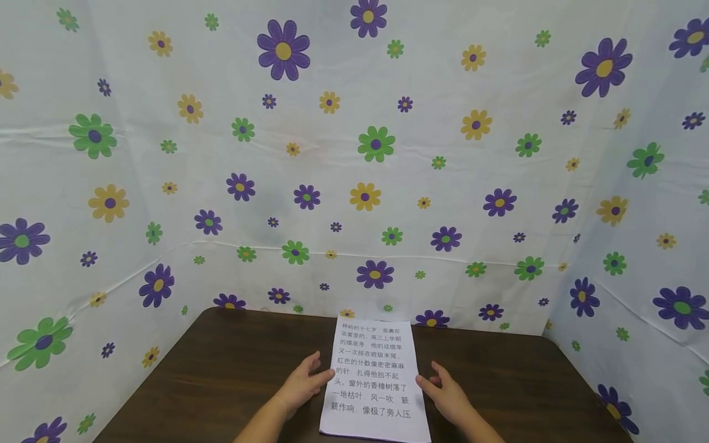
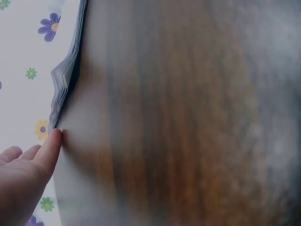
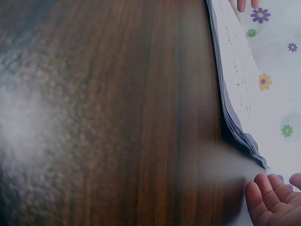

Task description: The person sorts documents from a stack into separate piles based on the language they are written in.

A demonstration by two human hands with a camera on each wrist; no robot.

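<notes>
2 hands (image 1: 301,384) (image 1: 447,397) with relaxed, unclenched fingers at opposite edges of a printed paper stack (image 1: 373,376) on a dark table (image 1: 221,363)

A stack of white paper (image 1: 373,378) lies printed face up on the dark wooden worktop (image 1: 221,375); its long sides run away from the person, its far edge reaching about the worktop's far edge; nine lines of large black Chinese characters cover the top sheet, upright to the person, above a blank strip at the near end; along the sides, many thin layers show, rippled and bent in places.
</notes>
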